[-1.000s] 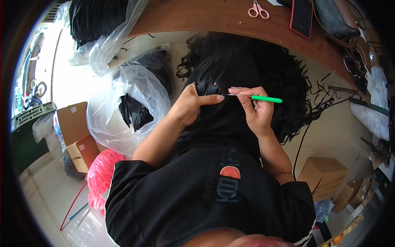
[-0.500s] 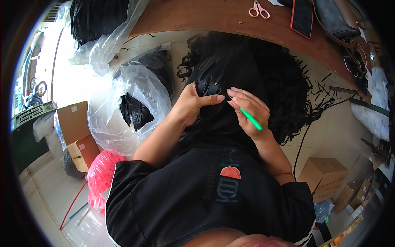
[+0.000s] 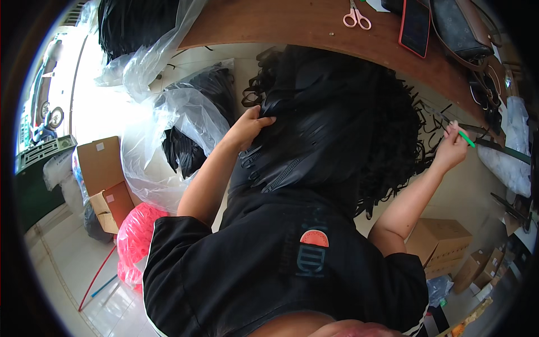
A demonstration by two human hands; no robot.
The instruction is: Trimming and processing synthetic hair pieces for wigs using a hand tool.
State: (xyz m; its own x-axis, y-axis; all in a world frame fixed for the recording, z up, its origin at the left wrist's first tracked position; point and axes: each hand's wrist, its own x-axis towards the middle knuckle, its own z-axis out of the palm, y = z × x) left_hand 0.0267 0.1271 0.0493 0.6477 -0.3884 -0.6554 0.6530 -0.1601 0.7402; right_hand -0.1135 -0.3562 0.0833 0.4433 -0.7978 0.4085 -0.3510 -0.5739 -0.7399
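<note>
1. Head view, centre: black strips [image 3: 331, 106] heaped over the lap; a toothed strip [image 3: 282, 175] shows at the lower edge of the heap.
2. Head view, left of centre: left hand [image 3: 247, 129] narrow, thumb at the heap's left edge; cannot tell whether it grips.
3. Head view, right: right hand [image 3: 451, 151] holds a green-handled tool [image 3: 466, 139], well apart from the left hand.
</note>
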